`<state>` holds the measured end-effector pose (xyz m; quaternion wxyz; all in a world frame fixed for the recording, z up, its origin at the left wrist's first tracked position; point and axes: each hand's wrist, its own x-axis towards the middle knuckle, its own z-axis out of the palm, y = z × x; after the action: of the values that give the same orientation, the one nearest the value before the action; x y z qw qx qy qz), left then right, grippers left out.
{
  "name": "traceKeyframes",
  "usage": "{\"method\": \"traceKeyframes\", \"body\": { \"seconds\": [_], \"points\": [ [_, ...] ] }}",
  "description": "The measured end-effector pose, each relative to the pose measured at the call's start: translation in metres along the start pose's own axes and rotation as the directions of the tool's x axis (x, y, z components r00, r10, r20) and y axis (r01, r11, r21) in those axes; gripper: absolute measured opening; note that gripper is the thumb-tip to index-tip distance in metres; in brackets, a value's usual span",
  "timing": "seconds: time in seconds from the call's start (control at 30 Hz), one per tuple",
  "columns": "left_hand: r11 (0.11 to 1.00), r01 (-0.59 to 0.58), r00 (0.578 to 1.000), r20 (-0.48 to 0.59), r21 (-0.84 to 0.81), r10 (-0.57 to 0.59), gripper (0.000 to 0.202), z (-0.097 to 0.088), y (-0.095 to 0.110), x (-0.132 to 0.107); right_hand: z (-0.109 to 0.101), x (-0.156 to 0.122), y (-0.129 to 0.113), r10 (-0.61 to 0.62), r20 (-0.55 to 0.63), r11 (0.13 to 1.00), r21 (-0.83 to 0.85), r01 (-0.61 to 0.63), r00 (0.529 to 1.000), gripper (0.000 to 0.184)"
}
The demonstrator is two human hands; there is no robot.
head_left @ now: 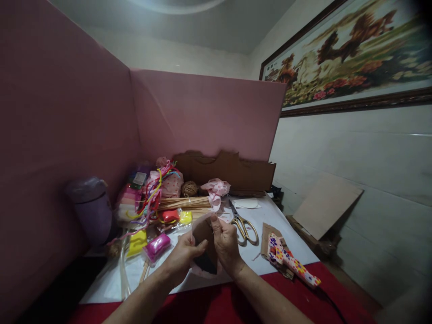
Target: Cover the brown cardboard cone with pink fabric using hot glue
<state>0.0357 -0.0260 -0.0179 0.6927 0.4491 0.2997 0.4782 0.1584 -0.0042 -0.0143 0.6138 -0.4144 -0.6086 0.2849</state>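
Between both hands is a brown cardboard piece (211, 245) with thin pale pink material around its edge, its lower part in dark shadow. My left hand (185, 253) grips its left side, thumb lying across the brown face. On the upper right edge, my right hand (227, 242) pinches the material, thumb pointing up. Gold-handled scissors (243, 227) lie just right of my right hand. Left of my left hand are a magenta clay packet (157, 247) and a yellow one (137, 243).
A flower-patterned glue gun (293, 261) rests on cardboard scraps at the right, its cord trailing frontward. Bundled wooden sticks (184, 204), a twine ball (189, 189) and pink polka-dot cloth (172, 184) lie behind. A purple container (91, 211) stands left. Torn cardboard (222, 173) leans on the pink panel.
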Motion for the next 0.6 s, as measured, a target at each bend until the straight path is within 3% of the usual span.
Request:
{"method": "traceKeyframes", "body": {
  "seconds": [0.07,0.17,0.23,0.43,0.6],
  "points": [
    [0.999,0.034,0.999,0.027,-0.04,-0.033,0.028,0.0,0.002,-0.001,-0.003,0.003,0.002,0.046,0.049,0.997,0.055,-0.049,0.998,0.058],
    [0.992,0.069,0.995,0.073,-0.105,-0.062,0.028,-0.002,0.008,-0.003,-0.008,0.009,0.003,0.15,0.213,0.949,0.242,-0.201,0.965,0.07],
    [0.991,0.055,0.997,0.054,-0.124,-0.049,0.025,-0.005,0.012,-0.002,-0.012,0.01,0.003,0.158,0.259,0.934,0.273,-0.229,0.953,0.068],
    [0.994,-0.006,0.999,-0.039,-0.107,0.002,0.022,-0.014,0.011,0.004,-0.014,-0.001,-0.004,-0.025,0.155,1.0,-0.012,0.027,0.988,0.03],
    [0.992,-0.034,0.998,-0.059,-0.125,0.026,0.026,-0.01,0.014,0.003,-0.013,-0.006,-0.009,-0.108,0.117,0.987,-0.103,0.12,0.987,0.025]
  ]
}}
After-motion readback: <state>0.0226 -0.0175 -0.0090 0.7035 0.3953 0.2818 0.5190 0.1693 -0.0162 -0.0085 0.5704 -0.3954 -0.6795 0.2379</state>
